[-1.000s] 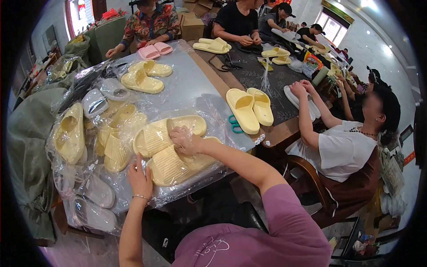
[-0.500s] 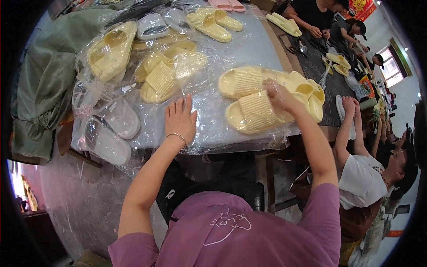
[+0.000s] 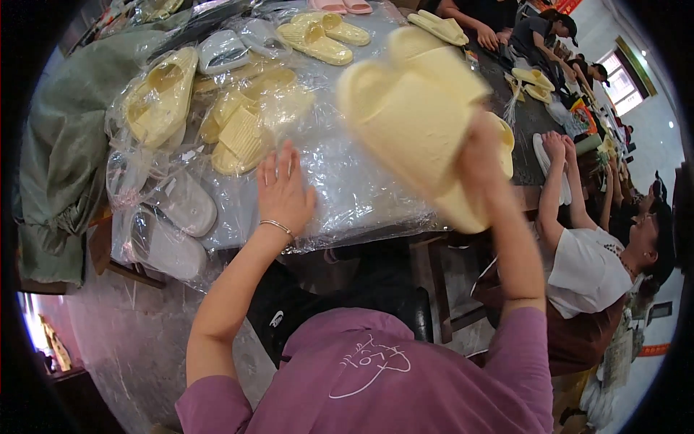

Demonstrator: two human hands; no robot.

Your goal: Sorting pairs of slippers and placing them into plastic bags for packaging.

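The right hand [image 3: 486, 163] has its grip clamped on a pair of yellow slippers [image 3: 412, 108], up off the counter [image 3: 381, 25], right of the frame's middle. The left hand [image 3: 285, 195] holds nothing. Its fingers are spread on clear plastic [image 3: 354, 181]. At the left, yellow slippers [image 3: 159, 101] and grey slippers [image 3: 170, 246] are already in clear bags. The held pair is blurry but looks bare, so it seems not bagged yet. The counter's near edge is close below the left hand. Flat plastic between the hands looks like room to move. One more yellow slipper [image 3: 507, 148] sits tight behind the right hand.
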